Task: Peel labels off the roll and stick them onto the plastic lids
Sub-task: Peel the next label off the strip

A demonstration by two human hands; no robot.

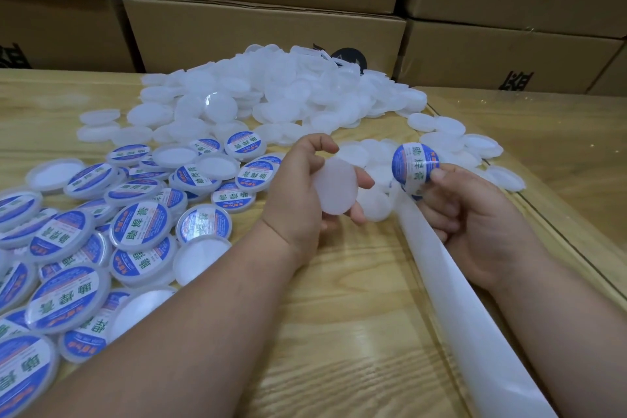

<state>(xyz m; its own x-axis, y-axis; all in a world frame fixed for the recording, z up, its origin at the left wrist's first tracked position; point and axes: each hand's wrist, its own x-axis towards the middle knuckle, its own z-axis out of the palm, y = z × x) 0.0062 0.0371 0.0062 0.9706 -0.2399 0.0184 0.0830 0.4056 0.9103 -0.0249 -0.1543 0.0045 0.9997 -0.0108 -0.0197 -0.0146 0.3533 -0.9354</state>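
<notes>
Head view, and the left hand is gripping a blank translucent lid by its rim, held above the wooden table, while the right hand pinches a blue-and-white label under the thumb, half lifted off the white backing strip. That lid looks light, stiff and slick, so rim holds suit it; the label looks flimsy and tacky, best held at its edge. The roll itself is out of frame, and the label's sticky side is hidden.
</notes>
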